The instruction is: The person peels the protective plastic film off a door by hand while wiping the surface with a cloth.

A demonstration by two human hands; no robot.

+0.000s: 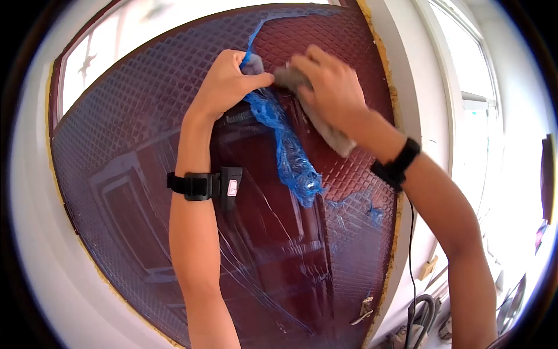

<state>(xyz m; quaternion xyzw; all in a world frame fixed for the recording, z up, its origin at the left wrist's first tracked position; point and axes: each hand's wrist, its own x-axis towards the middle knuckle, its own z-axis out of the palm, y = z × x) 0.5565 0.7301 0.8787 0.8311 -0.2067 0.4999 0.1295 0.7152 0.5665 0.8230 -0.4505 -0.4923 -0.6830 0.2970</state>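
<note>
A dark red door [349, 64] with an embossed diamond pattern fills the view, partly covered by blue protective film [128, 116]. My left hand [228, 81] grips a bunched strip of peeled blue film [288, 154] that hangs down the door's middle. My right hand [328, 87] presses a grey cloth [331, 135] against the door's upper right part, just beside the left hand. Both wrists wear black bands; the left one carries a small black device [231, 187].
A door handle [363, 309] sits low on the door's right edge. White wall surrounds the frame, with yellow foam along its edges. A window [474, 87] is at the right. A black cable hangs down to hoses and objects on the floor [421, 317].
</note>
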